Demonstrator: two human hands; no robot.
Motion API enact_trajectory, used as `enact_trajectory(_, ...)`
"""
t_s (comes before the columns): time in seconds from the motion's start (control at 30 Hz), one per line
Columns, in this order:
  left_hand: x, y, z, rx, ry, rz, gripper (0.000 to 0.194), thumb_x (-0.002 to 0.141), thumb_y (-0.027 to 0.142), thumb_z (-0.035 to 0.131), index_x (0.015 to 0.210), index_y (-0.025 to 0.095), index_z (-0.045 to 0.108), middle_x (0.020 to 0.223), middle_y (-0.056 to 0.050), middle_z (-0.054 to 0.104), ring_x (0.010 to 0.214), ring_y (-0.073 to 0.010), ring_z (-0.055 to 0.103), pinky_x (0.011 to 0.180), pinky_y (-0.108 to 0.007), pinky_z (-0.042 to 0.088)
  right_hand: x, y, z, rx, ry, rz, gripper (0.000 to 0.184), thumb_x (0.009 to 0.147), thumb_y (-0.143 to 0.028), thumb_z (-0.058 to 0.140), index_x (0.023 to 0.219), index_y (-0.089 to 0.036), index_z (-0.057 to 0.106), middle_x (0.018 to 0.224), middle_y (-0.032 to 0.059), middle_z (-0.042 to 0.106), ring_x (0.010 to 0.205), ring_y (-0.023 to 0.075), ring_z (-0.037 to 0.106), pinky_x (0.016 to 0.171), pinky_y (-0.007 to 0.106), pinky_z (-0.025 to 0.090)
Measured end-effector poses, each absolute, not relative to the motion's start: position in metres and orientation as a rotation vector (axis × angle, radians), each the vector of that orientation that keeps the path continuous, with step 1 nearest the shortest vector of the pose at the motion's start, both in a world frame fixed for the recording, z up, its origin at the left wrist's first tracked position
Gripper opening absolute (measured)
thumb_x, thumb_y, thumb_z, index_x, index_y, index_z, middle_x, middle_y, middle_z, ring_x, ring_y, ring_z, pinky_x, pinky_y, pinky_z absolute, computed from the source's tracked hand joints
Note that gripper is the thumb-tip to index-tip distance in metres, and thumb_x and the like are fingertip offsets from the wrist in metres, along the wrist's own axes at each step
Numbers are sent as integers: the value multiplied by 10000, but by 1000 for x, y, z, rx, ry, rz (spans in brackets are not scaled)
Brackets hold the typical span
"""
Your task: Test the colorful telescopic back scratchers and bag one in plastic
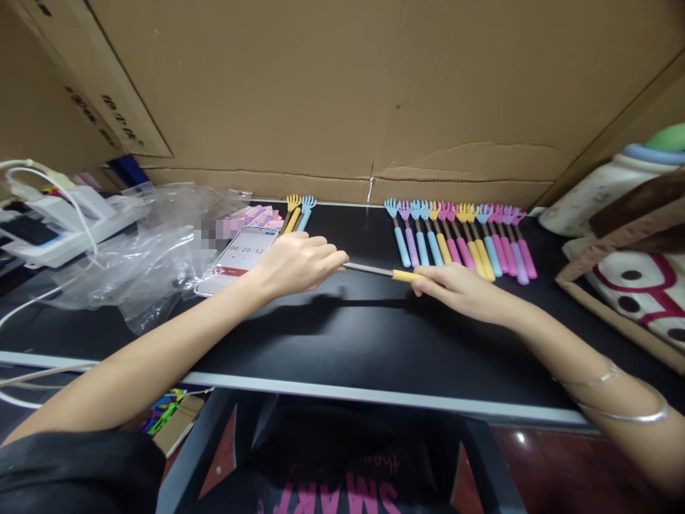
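Between my hands, above the black table, a telescopic back scratcher [369, 268] is stretched out with its metal rod showing. My left hand [305, 263] is closed around its far end, so the head is hidden in my fingers. My right hand [454, 289] grips the yellow handle at the other end. Behind my right hand lies a row of several back scratchers [454, 239] with blue, purple, yellow and pink claw heads and handles. Past my left hand, a yellow back scratcher [292, 214] and a blue back scratcher [305, 213] lie side by side.
A phone [240, 253] showing a running timer lies left, beside clear plastic bags [160, 243] and pink printed packaging [260, 216]. A power strip [69, 228] with cables stands far left. At right are a bottle [604, 189] and a bag [642, 285]. Cardboard [342, 93] walls the back.
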State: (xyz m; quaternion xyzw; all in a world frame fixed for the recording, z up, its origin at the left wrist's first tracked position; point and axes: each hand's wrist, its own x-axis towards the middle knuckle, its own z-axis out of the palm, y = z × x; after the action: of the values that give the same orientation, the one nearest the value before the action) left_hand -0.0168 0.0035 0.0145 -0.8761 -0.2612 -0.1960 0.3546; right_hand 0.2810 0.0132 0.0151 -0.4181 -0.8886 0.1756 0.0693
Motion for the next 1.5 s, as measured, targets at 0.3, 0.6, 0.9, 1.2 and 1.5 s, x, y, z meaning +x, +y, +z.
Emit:
enact_trajectory(0.3,-5,-7,9,-2218,-744,-494,251,955,252,463,779,181,628,591,3,574,571,-128,534,518,-283,240,283,16,23,-1195,-2702,879,454,903,-537,354,758,-186,603,710,24,593,648,156,530,613,267,378)
enact_trajectory(0.6,-6,-5,5,-2509,-1002,-452,263,959,381,448,967,242,671,686,3,688,598,-147,625,495,-261,221,280,13,12,-1312,-2717,312,454,935,-515,317,817,-204,626,670,32,645,592,161,570,559,253,336)
enact_trajectory(0.9,-2,-8,12,-2781,-1521,-391,310,940,471,455,1060,320,698,596,23,641,560,-136,561,535,-233,238,281,12,4,-1260,-2663,-437,564,953,-581,225,767,-207,603,551,31,607,497,154,527,468,251,211)
enact_trajectory(1.2,-5,-5,19,-3078,-1646,-492,337,917,475,459,1013,286,722,596,46,607,512,-94,471,515,-195,265,274,0,10,-1203,-2535,-584,590,947,-600,237,742,-186,605,638,51,645,566,146,557,472,263,198)
enact_trajectory(1.5,-6,-5,10,-2666,-1319,-650,272,892,428,523,990,292,738,607,13,679,515,-125,564,498,-226,233,270,-5,13,-1297,-2575,-426,563,948,-582,234,811,-201,624,584,44,609,512,158,514,491,273,205)
